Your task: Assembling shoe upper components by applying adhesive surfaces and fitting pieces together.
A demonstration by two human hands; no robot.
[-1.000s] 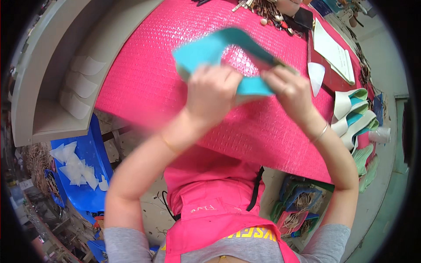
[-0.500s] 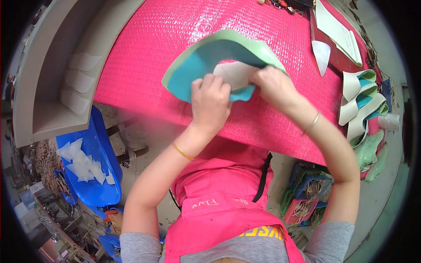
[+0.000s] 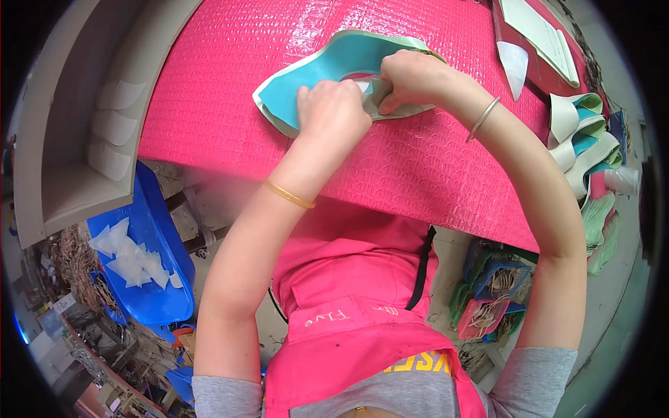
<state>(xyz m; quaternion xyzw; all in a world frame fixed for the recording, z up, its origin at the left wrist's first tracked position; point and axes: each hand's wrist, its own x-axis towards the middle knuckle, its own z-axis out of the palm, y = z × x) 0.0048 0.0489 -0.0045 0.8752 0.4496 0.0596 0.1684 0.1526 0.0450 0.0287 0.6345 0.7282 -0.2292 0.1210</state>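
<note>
On my feed, left hand point(image 3: 334, 110) and right hand point(image 3: 411, 76) clamp the near edge of the teal piece point(image 3: 313, 68), close together, upper centre over the counter point(image 3: 209, 97), probably to steady that short stretch.

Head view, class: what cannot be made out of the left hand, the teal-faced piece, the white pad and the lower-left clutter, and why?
All in the head view:
Left hand: the ends of its fingers, hidden by its own fist.
Teal-faced piece: part of its near edge, covered by the left hand.
White pad: its far end, cut off by the picture's upper edge.
Lower-left clutter: too small to identify, and cut by the dark lens rim.
</note>
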